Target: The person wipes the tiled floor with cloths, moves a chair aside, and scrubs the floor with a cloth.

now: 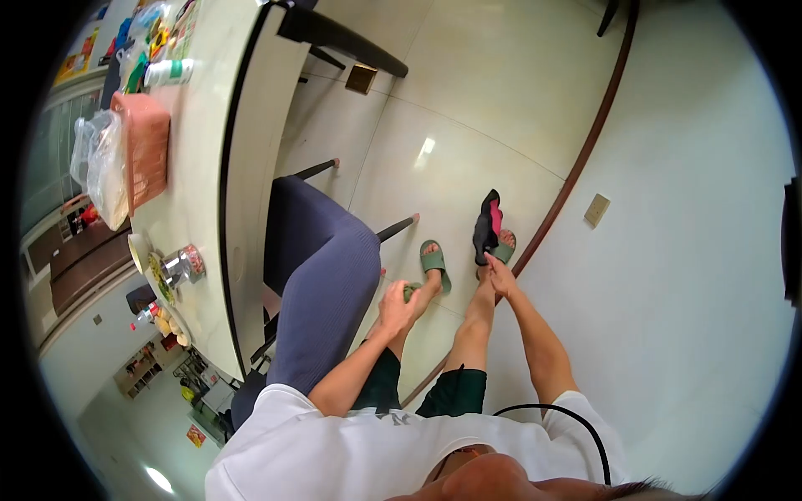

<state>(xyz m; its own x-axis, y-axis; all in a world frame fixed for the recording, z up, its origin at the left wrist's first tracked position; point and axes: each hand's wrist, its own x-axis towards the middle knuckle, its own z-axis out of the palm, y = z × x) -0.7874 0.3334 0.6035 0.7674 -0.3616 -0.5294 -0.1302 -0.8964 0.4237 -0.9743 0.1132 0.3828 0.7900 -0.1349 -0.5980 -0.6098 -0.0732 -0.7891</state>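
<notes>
My right hand (501,277) pinches the lower end of a limp black and pink cloth-like item (484,230), whose exact kind I cannot make out. The item hangs in front of my right foot, which wears a green slipper (505,250). At my left shin, my left hand (397,306) has curled fingers, with a small green thing (410,291) at their tips that I cannot identify. Another green slipper (433,260) is on my left foot, flat on the tiled floor.
A chair with a ribbed grey-blue cover (326,275) stands close on my left. Beyond it, a long table (196,134) carries a pink basket (147,150), a clear jar (184,265) and plates. A white wall with a socket plate (596,210) runs along my right.
</notes>
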